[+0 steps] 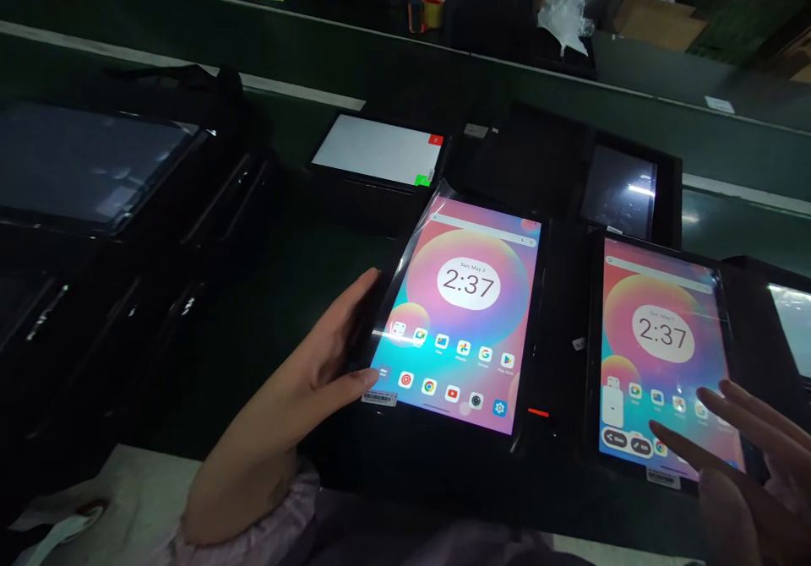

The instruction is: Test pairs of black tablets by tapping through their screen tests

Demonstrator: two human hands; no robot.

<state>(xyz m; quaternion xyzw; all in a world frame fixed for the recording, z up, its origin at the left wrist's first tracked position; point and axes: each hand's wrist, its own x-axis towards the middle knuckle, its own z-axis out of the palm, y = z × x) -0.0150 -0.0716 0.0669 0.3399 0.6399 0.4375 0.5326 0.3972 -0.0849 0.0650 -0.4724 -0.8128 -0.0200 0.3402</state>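
Observation:
My left hand grips the left edge of a lit tablet. Its thumb lies on the lower left corner and its other fingers are mostly hidden behind the edge. The screen shows a colourful home page with the time 2:37, and clear film lifts at the upper left. My right hand is over the lower part of a second lit tablet with the same home page. Its fingers are spread, with one fingertip at the screen; whether it touches the glass I cannot tell. Small pop-up buttons show at that screen's lower left.
Behind lies a tablet with a white screen. Dark-screened tablets rest at the left and back right. Another lit device is cut off at the right edge. A tape roll and crumpled plastic sit beyond.

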